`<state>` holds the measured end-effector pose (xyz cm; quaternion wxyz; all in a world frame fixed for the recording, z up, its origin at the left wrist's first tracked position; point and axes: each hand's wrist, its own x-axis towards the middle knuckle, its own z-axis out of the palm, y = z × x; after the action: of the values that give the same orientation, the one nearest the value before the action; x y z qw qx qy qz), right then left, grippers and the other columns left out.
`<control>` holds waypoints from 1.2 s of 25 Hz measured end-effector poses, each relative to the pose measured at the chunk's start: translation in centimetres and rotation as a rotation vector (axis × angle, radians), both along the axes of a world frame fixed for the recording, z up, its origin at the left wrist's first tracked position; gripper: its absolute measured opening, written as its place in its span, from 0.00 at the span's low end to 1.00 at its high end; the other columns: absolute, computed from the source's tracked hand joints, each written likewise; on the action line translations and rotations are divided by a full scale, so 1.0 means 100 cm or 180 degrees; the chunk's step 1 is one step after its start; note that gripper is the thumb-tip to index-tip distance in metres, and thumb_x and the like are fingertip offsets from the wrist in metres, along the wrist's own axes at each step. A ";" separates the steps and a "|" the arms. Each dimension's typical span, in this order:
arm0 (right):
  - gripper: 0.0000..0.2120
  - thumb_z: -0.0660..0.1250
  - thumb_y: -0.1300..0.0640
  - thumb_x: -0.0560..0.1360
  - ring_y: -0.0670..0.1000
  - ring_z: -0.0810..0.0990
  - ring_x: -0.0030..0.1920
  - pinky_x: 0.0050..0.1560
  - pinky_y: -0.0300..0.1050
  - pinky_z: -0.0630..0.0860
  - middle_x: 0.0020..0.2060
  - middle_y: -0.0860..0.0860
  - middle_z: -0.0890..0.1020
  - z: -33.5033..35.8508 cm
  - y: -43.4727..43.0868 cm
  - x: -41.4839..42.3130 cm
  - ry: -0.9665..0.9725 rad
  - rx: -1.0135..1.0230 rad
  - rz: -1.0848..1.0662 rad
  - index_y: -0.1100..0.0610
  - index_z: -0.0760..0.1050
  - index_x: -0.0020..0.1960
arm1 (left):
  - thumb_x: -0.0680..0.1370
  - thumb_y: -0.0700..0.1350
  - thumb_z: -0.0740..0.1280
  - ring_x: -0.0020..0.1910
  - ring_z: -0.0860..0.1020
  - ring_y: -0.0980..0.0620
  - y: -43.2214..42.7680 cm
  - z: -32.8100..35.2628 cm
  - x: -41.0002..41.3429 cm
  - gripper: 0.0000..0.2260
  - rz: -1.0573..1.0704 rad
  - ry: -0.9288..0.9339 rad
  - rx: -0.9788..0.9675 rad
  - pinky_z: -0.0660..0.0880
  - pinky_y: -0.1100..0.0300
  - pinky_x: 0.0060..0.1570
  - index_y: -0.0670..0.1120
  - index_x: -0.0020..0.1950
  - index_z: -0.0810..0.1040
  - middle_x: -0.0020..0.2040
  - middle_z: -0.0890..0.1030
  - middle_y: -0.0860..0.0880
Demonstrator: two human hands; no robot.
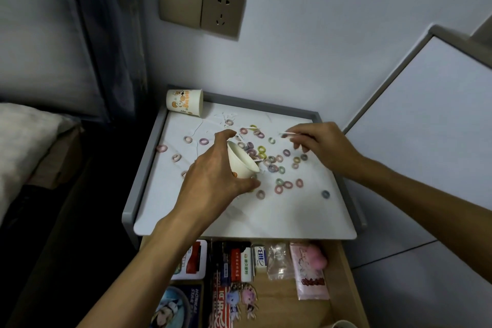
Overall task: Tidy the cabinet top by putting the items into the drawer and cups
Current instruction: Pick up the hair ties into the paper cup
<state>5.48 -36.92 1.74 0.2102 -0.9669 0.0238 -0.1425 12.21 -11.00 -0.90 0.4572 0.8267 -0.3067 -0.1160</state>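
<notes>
The drawer (279, 298) stands open at 6 o'clock, below the cabinet top (266, 218). It holds lighters (246, 263), a pink packet (308, 271), cartoon keychains (243, 298) and printed cards. A cup rim (342, 324) shows at the frame's edge, around 5 o'clock.

The left arm reaches in from 7 o'clock. The left hand (213, 178) wraps a white paper cup (241, 161), thumb under its near side and fingers hooked over the far side. The cup is tilted well off upright, near the middle of the top.

The right arm comes in from 4 o'clock. The right hand (322, 146) hovers toward 2 o'clock, wrist bent. Its fingertips pinch a thin white stick (290, 133) that points toward the left hand, and the other fingers are loosely curled beneath.

Small coloured rings (287, 184) lie scattered over the white top, thickest between the two hands. A few stray out toward 9 and 4 o'clock.

A second paper cup (184, 102), printed in orange, lies on its side in the 11 o'clock corner. Pale white bits (226, 116) beside it are too small to identify.

On the wall at 12 o'clock is a socket (222, 12).
</notes>
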 end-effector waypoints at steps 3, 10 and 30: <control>0.15 0.63 0.51 0.78 0.45 0.81 0.43 0.45 0.39 0.77 0.45 0.51 0.85 0.027 0.047 0.014 0.0056 -0.0648 0.0882 0.58 0.83 0.56 | 0.64 0.54 0.80 0.47 0.72 0.54 -0.002 0.000 -0.001 0.42 -0.0059 -0.0008 -0.0034 0.68 0.63 0.39 0.57 0.71 0.60 0.53 0.73 0.57; 0.14 0.74 0.63 0.71 0.42 0.79 0.46 0.47 0.34 0.76 0.48 0.46 0.81 0.030 0.061 0.021 0.0445 -0.0024 0.0660 0.55 0.81 0.55 | 0.64 0.54 0.79 0.48 0.72 0.55 0.002 0.002 0.003 0.42 0.0028 -0.0092 -0.0132 0.68 0.61 0.42 0.56 0.72 0.60 0.59 0.77 0.54; 0.03 0.64 0.59 0.80 0.49 0.77 0.39 0.41 0.43 0.76 0.44 0.51 0.80 -0.068 -0.002 -0.002 0.0799 -0.0674 -0.0807 0.57 0.75 0.51 | 0.64 0.55 0.80 0.47 0.75 0.53 0.014 0.010 0.014 0.42 0.0227 -0.0056 -0.0131 0.69 0.60 0.43 0.56 0.72 0.61 0.53 0.73 0.57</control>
<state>5.32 -37.13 -5.03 0.0832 -0.9830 0.1563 -0.0480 13.58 -9.56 0.06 0.4752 0.8286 -0.2833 -0.0862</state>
